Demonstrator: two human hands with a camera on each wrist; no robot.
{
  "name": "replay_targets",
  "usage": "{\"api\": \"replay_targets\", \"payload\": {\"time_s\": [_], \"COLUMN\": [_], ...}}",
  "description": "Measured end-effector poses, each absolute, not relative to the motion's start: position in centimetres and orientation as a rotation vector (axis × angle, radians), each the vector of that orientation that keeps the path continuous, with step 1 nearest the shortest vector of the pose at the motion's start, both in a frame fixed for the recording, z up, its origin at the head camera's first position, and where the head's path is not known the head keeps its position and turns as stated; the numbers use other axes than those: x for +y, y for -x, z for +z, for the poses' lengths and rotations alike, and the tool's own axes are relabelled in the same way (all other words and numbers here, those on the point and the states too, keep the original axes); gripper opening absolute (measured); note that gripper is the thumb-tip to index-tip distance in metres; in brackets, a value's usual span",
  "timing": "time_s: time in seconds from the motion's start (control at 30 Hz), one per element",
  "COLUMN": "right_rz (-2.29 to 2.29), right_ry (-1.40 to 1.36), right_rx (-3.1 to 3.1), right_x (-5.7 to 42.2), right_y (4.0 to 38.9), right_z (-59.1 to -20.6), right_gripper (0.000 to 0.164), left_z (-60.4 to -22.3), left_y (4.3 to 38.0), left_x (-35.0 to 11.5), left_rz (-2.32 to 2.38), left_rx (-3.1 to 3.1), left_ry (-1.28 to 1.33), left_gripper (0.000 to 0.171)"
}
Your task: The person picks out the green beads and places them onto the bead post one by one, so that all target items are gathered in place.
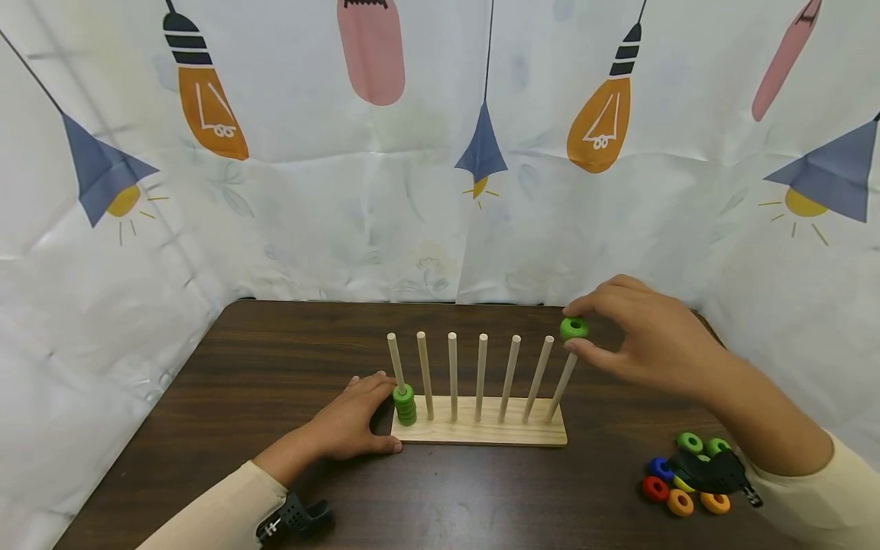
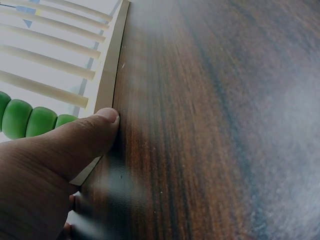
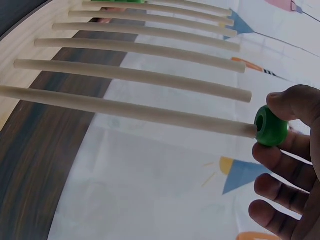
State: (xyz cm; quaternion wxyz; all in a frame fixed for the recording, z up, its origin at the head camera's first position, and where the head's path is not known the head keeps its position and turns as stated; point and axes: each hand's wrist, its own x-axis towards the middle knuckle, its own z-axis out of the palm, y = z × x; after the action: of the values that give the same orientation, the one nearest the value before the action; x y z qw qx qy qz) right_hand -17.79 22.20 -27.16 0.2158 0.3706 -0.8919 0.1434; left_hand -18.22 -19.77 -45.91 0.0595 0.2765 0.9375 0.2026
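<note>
A wooden peg stand [image 1: 474, 431] with several upright pegs is on the table. My left hand [image 1: 354, 420] holds its left end, thumb [image 2: 102, 120] along the front edge and the other fingers towards the back. Several green beads [image 1: 405, 405] are stacked low on the leftmost peg. At the tip of the rightmost peg [image 3: 150, 116], my right hand [image 1: 646, 336] pinches a green bead [image 3: 271, 126] between thumb and fingers. The bead's hole faces the peg, right at its tip in the right wrist view.
Loose beads in red [image 1: 655, 489], orange [image 1: 681, 503], blue [image 1: 660, 468], yellow and green [image 1: 690, 442] lie together at the right of the dark wooden table [image 1: 495, 496], partly hidden under the right wrist's camera strap [image 1: 715, 471]. A printed white cloth [image 1: 426, 221] hangs behind the table.
</note>
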Motion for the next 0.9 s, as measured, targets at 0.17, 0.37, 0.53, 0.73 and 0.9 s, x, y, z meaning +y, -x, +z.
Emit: {"api": "replay_targets", "payload": {"time_s": [0.17, 0.37, 0.53, 0.73, 0.9], "right_rz": [0.414, 0.426, 0.440, 0.463, 0.471], "right_ry": [-1.051, -1.084, -1.100, -1.122, -1.133], "right_rx": [-2.469, -2.458, -2.451, -2.440, -2.442], "right_x": [21.7, 21.2, 20.8, 20.2, 19.7], "right_y": [17.9, 18.1, 18.1, 18.2, 18.2], "right_z": [-27.2, -27.2, -27.2, -27.3, -27.4], "right_gripper": [0.033, 0.033, 0.034, 0.033, 0.032], "left_z": [-45.9, -45.8, -45.8, -45.8, -45.8], "left_y": [18.2, 18.1, 18.1, 18.1, 18.1], "left_x": [-19.8, -19.7, -19.7, -19.8, -19.8], "left_rz": [0.616, 0.615, 0.617, 0.615, 0.621], "left_rx": [2.836, 2.835, 2.833, 2.835, 2.835], "left_ry": [-0.835, -0.827, -0.822, -0.826, -0.831], "left_gripper": [0.085, 0.085, 0.085, 0.085, 0.084]}}
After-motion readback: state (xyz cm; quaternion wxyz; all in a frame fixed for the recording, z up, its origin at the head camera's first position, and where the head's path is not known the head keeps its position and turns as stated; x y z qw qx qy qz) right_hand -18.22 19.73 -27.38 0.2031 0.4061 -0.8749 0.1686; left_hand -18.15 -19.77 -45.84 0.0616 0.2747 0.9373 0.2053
